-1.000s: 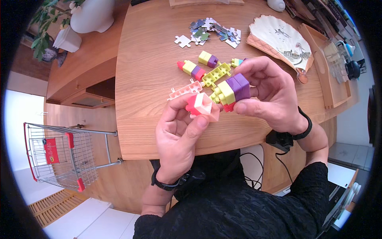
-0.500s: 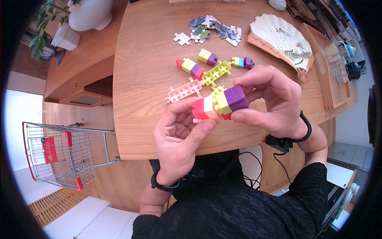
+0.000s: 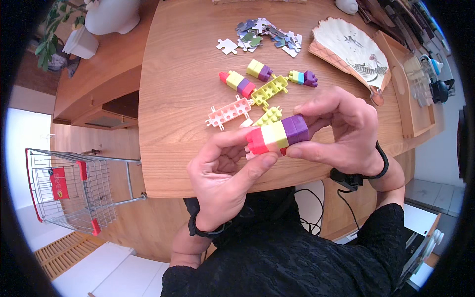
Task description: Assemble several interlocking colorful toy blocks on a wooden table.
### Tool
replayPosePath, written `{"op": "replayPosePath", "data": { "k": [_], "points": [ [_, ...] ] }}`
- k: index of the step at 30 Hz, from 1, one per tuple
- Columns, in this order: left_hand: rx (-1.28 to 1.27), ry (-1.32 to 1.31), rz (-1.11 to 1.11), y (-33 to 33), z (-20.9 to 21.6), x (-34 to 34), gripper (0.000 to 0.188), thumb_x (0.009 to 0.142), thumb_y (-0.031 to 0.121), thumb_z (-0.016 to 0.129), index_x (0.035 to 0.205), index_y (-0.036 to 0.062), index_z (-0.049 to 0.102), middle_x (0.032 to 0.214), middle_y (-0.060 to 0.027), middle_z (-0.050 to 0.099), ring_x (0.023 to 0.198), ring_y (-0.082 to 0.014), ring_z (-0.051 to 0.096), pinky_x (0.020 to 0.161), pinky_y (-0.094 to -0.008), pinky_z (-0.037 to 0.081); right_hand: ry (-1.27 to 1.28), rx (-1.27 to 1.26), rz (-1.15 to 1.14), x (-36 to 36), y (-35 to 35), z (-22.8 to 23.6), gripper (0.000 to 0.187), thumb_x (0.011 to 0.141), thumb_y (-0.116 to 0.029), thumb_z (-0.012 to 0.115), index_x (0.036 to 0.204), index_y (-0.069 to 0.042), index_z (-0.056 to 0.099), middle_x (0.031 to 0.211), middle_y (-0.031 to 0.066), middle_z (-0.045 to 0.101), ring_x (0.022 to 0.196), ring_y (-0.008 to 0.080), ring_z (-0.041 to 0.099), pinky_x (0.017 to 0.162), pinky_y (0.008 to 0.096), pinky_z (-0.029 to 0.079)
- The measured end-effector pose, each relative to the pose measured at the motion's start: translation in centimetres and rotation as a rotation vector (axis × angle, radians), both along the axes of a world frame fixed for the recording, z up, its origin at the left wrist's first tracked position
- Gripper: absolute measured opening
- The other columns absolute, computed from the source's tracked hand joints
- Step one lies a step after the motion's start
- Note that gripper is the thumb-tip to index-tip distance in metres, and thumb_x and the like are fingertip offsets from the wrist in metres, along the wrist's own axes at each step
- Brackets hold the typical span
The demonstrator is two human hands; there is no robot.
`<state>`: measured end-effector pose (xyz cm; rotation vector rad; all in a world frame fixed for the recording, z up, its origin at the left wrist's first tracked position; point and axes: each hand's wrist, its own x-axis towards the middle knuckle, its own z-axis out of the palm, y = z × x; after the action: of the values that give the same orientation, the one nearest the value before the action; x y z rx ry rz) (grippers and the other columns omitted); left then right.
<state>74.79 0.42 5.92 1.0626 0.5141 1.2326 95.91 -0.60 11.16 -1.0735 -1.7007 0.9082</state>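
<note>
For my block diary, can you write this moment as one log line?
left hand: holds block row by red end; right hand: holds purple end; table: pink piece, lime piece, puzzle pieces

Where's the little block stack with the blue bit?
In the head view, the little block stack lies on the table, just beyond the right hand, between the yellow-green flat block to its left and the fan-shaped plate to its right.

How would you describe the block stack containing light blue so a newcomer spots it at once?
On the wooden table, find the fan-shaped dish at the right. Below its left corner in the picture, beyond the right hand, lies a block stack. Unlike its neighbours, it has light blue between yellow and purple.
</note>
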Motion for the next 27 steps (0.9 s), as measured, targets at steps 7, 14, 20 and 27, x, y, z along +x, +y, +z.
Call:
{"op": "replayPosePath", "data": {
  "k": [7,14,20,27],
  "points": [
    [-0.017,0.048,0.041,-0.2,0.6,0.2,0.037,0.081,-0.005,0.074,0.115,-0.0062,0.059,0.108,-0.0143,0.068,0.099,-0.0159,0.066,0.089,-0.0289,0.053,0.122,-0.226,0.005,-0.4,0.1,0.6,0.042,0.073,0.000,0.082,0.107,0.008,0.059,0.100,0.0167,0.070,0.089,0.0195,0.071,0.079,0.0297,0.059],
    [0.022,0.071,0.043,0.0,0.5,0.4,0.042,0.080,-0.004,0.076,0.118,-0.0064,0.058,0.111,-0.0124,0.066,0.098,-0.0138,0.064,0.087,-0.0276,0.052,0.106,-0.301,-0.013,-0.7,0.2,0.4,0.040,0.077,0.000,0.079,0.109,0.006,0.055,0.102,0.0165,0.070,0.093,0.0184,0.070,0.082,0.0290,0.058],
    [0.004,0.127,0.121,-0.1,0.3,1.2,0.056,0.075,-0.004,0.079,0.125,-0.0054,0.054,0.120,-0.0102,0.056,0.112,-0.0162,0.057,0.094,-0.0300,0.048,0.416,-0.529,0.074,-0.6,1.0,-0.6,0.030,0.089,-0.008,0.070,0.111,0.004,0.052,0.092,0.0099,0.070,0.077,0.0079,0.064,0.071,0.0218,0.052],
    [0.054,0.130,0.131,0.4,0.5,0.5,0.030,0.088,0.005,0.068,0.114,-0.0057,0.060,0.104,-0.0061,0.061,0.088,-0.0097,0.057,0.078,-0.0244,0.046,0.339,-0.464,0.166,-1.2,0.1,-0.9,0.022,0.093,-0.010,0.066,0.106,0.002,0.054,0.086,0.0090,0.070,0.082,0.0101,0.066,0.072,0.0232,0.052]
  ]
}}
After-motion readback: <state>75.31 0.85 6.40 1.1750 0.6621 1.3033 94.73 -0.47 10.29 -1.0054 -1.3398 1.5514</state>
